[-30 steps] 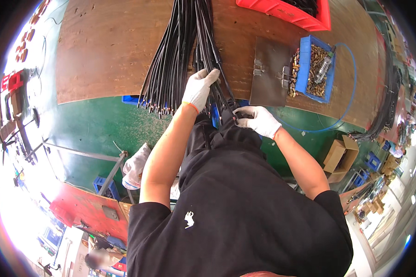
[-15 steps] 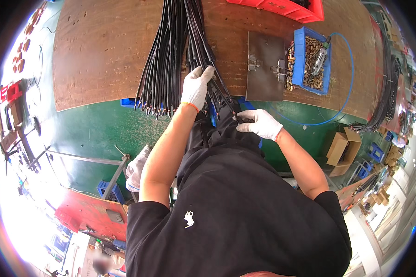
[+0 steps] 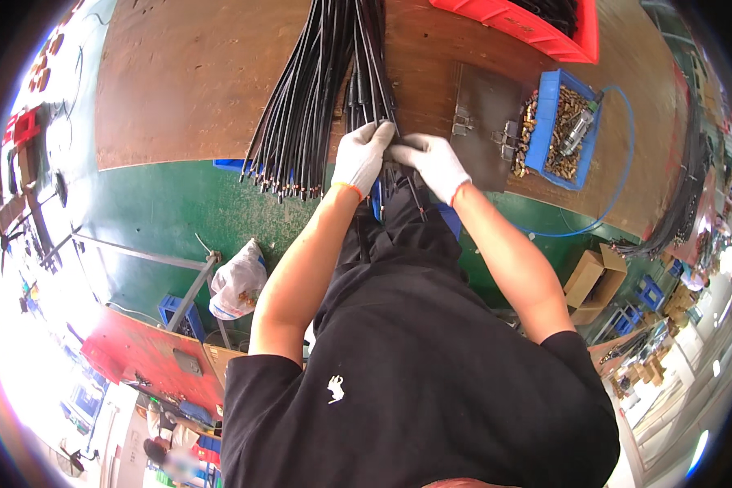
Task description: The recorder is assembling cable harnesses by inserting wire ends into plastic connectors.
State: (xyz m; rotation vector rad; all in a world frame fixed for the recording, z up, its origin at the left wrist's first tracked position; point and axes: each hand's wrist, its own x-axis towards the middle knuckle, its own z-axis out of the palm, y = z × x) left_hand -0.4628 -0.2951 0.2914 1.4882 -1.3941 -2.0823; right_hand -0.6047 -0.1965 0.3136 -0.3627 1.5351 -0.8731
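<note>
A thick bundle of long black cables (image 3: 305, 106) runs over the table's near edge, its metal-tipped ends fanned out and hanging. Beside it lies a smaller group of the same cables, and over these both my hands meet. My left hand (image 3: 361, 159), in a white knit glove with an orange cuff, is closed around a black cable. My right hand (image 3: 433, 163), gloved alike, pinches a cable right next to the left thumb. Several cable ends (image 3: 415, 199) dangle below the hands in front of my dark trousers. The fingers hide the gripped stretch of cable.
On the brown wooden table (image 3: 195, 81), a blue bin (image 3: 546, 122) holds small brass fittings and a tool on a blue hose (image 3: 631, 154). A dark metal plate (image 3: 488, 114) with clips lies left of it. A red crate (image 3: 537, 37) stands behind. A cardboard box (image 3: 587, 281) sits on the floor.
My right hand has moved up and left from the cable's lower end to beside my left hand. The table and its contents have shifted slightly right and down in view.
</note>
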